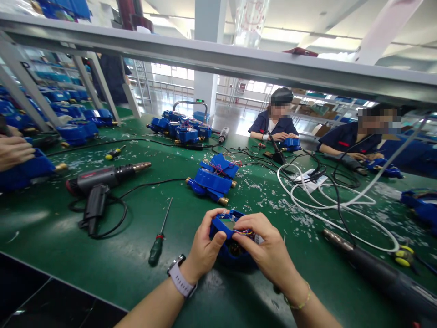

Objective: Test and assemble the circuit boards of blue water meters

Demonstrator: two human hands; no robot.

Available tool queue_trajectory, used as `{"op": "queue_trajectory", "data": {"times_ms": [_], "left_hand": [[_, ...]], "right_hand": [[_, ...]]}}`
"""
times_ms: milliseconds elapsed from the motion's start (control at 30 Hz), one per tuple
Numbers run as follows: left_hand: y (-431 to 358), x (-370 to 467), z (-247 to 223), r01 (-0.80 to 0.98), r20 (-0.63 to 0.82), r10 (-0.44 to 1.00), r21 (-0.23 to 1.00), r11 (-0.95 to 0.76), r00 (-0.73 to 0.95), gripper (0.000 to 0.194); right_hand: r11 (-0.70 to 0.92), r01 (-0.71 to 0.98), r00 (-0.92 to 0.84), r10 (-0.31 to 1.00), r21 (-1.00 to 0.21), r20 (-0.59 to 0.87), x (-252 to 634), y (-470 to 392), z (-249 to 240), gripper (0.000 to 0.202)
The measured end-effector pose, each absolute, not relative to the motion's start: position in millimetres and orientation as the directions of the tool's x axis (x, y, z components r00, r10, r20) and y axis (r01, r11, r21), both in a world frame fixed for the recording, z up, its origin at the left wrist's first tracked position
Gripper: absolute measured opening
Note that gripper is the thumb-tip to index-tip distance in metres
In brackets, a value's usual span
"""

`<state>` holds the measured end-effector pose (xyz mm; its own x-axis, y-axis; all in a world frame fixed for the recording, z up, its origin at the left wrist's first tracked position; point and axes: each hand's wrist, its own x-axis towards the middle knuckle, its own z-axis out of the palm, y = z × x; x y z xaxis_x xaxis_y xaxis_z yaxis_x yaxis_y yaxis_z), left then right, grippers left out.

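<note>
Close in front of me on the green bench is an open blue water meter (223,228), with thin coloured wires (246,233) and dark inner parts showing. My left hand (206,248) is closed around the left side of its blue housing, thumb on the near edge. From the right, my right hand (264,239) reaches in with fingers and thumb pinched at the wires; the fingertips partly hide what they grip. Just beyond lies a stack of blue water meters (213,180) with brass ends and loose wires. A green-handled screwdriver (157,248) rests left of my hands.
A heat gun (102,177) lies at left and another heat gun (378,273) at right. White cable (341,205) loops over the right side. A shelf (218,54) spans above the bench. Co-workers (276,120) sit opposite; another person's hand (15,152) is at far left.
</note>
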<state>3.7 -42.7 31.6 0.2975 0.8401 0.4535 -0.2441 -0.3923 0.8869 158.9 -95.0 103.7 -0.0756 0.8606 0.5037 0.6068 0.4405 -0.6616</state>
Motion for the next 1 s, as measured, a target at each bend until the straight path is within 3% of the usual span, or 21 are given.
{"op": "queue_trajectory", "data": {"times_ms": [433, 600, 800, 1000], "left_hand": [[-36, 1, 42, -0.267, 0.319, 0.916, 0.93, -0.253, 0.244, 0.043], [-39, 0, 41, -0.271, 0.344, 0.906, 0.922, -0.276, 0.247, 0.043], [-40, 0, 42, -0.238, 0.375, 0.895, 0.917, -0.32, 0.241, 0.043], [-39, 1, 42, -0.266, 0.354, 0.901, 0.92, -0.287, 0.251, 0.043]], "right_hand": [[0.381, 0.582, -0.137, 0.917, -0.718, 0.375, 153, -92, 115, 0.019], [0.347, 0.536, -0.11, 0.932, -0.77, 0.344, 150, -94, 119, 0.007], [0.407, 0.59, -0.156, 0.905, -0.697, 0.396, 149, -91, 124, 0.013], [0.522, 0.698, -0.334, 0.843, -0.49, 0.422, 156, -90, 127, 0.016]]}}
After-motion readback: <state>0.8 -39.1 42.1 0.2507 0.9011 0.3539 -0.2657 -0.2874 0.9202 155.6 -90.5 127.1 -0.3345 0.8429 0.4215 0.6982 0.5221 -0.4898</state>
